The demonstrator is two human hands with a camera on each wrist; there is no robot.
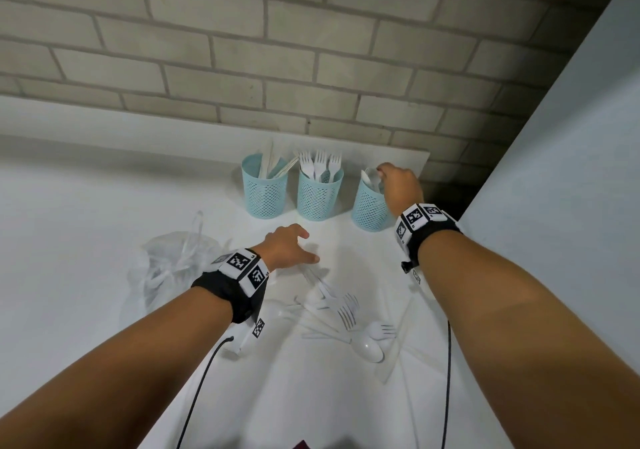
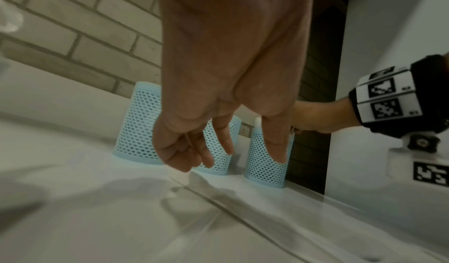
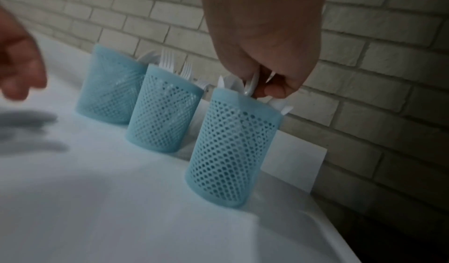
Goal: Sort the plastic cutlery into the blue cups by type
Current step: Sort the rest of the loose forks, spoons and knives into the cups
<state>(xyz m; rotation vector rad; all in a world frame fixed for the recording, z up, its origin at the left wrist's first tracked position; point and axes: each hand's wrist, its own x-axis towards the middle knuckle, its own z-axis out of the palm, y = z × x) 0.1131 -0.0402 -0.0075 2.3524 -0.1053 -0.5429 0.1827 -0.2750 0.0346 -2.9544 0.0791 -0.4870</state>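
Three blue mesh cups stand in a row by the brick wall. The left cup (image 1: 265, 190) holds knives, the middle cup (image 1: 319, 192) forks, the right cup (image 1: 370, 202) spoons. My right hand (image 1: 398, 180) is over the right cup and pinches a white spoon (image 3: 252, 84) whose lower end is inside that cup (image 3: 233, 148). My left hand (image 1: 289, 246) hovers over the table, fingers loose and holding nothing, just above the pile of white forks and spoons (image 1: 343, 317). In the left wrist view its fingers (image 2: 223, 138) hang down in front of the cups.
A crumpled clear plastic bag (image 1: 173, 261) lies left of my left hand. A grey wall panel (image 1: 571, 171) bounds the right side, the brick wall (image 1: 242, 50) the back. Black cables (image 1: 448, 379) trail from both wristbands over the white table (image 1: 86, 223).
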